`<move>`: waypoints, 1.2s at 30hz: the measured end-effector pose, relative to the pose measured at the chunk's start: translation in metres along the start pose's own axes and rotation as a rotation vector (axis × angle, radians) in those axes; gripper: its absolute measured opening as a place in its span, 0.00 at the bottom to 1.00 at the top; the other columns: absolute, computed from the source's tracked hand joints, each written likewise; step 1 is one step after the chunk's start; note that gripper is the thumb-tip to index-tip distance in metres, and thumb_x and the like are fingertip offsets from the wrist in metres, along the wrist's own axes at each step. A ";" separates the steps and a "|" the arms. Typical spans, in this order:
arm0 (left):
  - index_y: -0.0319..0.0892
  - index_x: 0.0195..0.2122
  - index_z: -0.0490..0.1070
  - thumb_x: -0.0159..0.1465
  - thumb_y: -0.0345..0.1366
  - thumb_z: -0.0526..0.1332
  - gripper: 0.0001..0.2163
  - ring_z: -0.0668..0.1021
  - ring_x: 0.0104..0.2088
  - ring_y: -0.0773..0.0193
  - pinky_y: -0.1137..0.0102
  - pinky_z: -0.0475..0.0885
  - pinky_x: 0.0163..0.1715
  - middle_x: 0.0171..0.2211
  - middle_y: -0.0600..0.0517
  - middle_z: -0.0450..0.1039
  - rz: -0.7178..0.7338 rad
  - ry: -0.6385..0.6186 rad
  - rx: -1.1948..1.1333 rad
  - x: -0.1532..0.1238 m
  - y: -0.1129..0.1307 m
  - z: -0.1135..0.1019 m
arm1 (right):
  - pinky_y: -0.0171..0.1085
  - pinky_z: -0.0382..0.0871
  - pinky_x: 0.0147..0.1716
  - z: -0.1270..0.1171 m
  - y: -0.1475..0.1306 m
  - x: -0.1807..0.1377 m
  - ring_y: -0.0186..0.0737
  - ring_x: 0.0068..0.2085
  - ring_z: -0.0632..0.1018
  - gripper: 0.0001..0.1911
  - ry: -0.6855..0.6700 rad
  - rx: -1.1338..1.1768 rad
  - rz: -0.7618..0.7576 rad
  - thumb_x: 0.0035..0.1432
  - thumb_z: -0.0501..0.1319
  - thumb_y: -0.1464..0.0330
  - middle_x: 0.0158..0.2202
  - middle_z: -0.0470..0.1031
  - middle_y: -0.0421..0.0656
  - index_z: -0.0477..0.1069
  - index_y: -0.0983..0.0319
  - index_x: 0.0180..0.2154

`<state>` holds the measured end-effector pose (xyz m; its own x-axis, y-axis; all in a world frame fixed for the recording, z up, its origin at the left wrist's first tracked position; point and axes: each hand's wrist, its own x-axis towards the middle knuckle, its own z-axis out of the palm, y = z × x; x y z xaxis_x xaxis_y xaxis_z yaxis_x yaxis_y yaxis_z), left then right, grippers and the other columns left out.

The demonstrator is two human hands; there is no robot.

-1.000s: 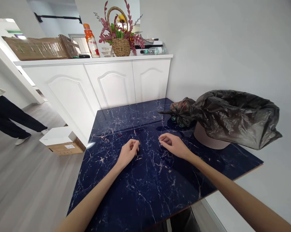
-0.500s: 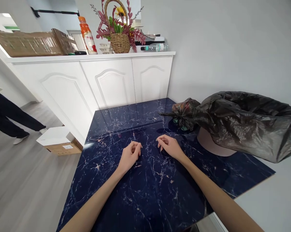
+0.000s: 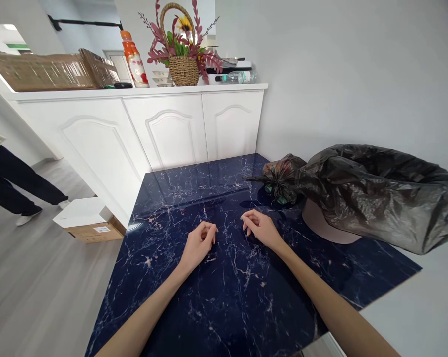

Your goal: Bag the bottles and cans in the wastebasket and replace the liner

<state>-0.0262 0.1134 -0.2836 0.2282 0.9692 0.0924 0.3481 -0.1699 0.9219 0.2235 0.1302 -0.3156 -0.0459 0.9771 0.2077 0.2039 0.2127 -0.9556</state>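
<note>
My left hand [image 3: 200, 244] rests on the dark blue marbled table [image 3: 224, 307], its fingers loosely curled in with nothing showing between them. Across a short gap, my right hand [image 3: 259, 225] lies on the same surface, also curled closed and holding nothing I can see. Nearest to the right hand is a knotted dark plastic bag [image 3: 283, 179] with something inside it. Beside that bag, a large black bin bag [image 3: 380, 198] gapes open over a pale round-edged bin [image 3: 324, 223].
Behind the table runs a white cabinet [image 3: 171, 129]. On its top are a cardboard box [image 3: 41, 72], an orange-capped bottle [image 3: 135, 62], a flower basket [image 3: 184, 71] and a clear bottle [image 3: 240, 77]. Another carton [image 3: 93, 230] sits on the floor. A person in dark trousers [image 3: 15, 178] stands at left.
The whole view has shifted slightly, so things appear a little lower and further left. Both hands keep the same pose on the table. The person at left has moved little.
</note>
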 end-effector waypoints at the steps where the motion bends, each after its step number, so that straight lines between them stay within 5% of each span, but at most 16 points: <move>1: 0.45 0.38 0.72 0.71 0.59 0.58 0.21 0.70 0.23 0.65 0.70 0.66 0.26 0.25 0.56 0.71 0.000 -0.003 0.002 0.000 0.000 0.000 | 0.38 0.73 0.30 0.000 -0.001 0.000 0.38 0.25 0.78 0.20 -0.002 0.000 0.003 0.67 0.62 0.48 0.30 0.80 0.41 0.74 0.59 0.40; 36: 0.43 0.38 0.72 0.72 0.57 0.57 0.21 0.70 0.23 0.67 0.71 0.66 0.27 0.26 0.56 0.71 -0.016 -0.013 0.008 0.002 -0.003 -0.004 | 0.36 0.67 0.25 0.002 -0.005 0.003 0.37 0.26 0.77 0.21 0.016 0.042 0.068 0.66 0.63 0.47 0.30 0.79 0.41 0.74 0.59 0.40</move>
<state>-0.0303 0.1162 -0.2847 0.2344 0.9694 0.0725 0.3593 -0.1557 0.9202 0.2206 0.1322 -0.3110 -0.0178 0.9892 0.1453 0.1648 0.1462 -0.9754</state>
